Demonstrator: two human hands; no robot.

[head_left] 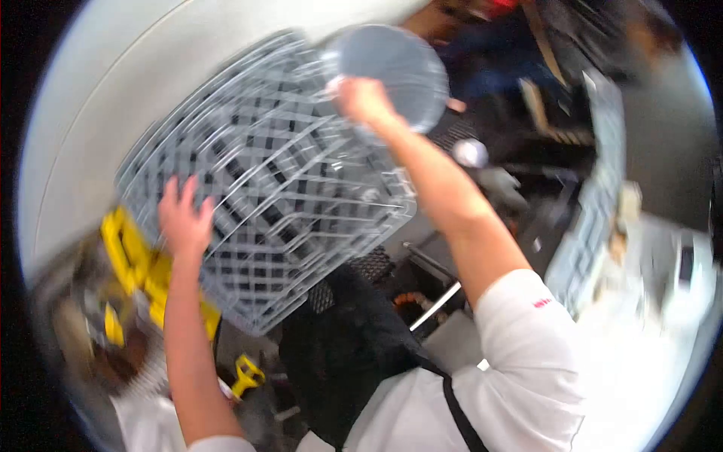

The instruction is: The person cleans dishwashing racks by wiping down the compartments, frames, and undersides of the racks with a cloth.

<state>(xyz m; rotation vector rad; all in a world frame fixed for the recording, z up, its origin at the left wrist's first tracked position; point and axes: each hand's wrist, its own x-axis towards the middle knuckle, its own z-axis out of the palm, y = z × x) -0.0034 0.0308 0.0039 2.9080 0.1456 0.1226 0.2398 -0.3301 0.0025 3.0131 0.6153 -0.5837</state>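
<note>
A grey plastic lattice crate (263, 181), blurred by motion, stands tilted in front of me. My left hand (186, 220) is over its left side with the fingers spread; whether they touch the lattice I cannot tell. Past the crate's upper right corner is a round grey bucket (399, 71), its open mouth toward me. My right hand (364, 100) is closed at the bucket's left rim. A small white patch shows beside those fingers, too smeared to name.
Yellow plastic equipment (128, 248) lies at the left, with a smaller yellow tool (247, 375) below. A pale curved panel (98, 98) rises behind the crate. Dark clutter and a white ball-like object (471, 153) are at the right, beside a long grey ledge (602, 166).
</note>
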